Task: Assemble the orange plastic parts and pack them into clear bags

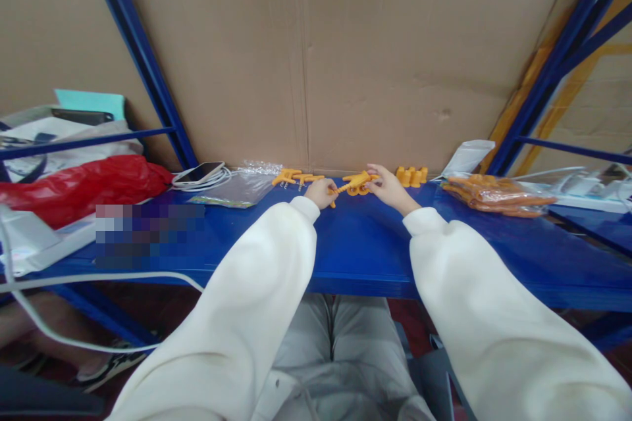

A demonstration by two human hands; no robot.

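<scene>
My left hand is closed on a thin yellow rod that looks ridged, its free end slanting up to the right. My right hand has its thumb and fingers pinched at the right end of a yellow plastic piece. The rod's tip meets or overlaps that piece; I cannot tell if they are joined. Round yellow parts show just below it. To the left of my left hand lie branched yellow plastic parts. Several short yellow spool-like pieces stand beyond my right hand.
A clear plastic bag and a phone with a coiled white cable are on the left. At the right lies a bag of orange parts by a power strip. Cardboard walls off the back of the blue table.
</scene>
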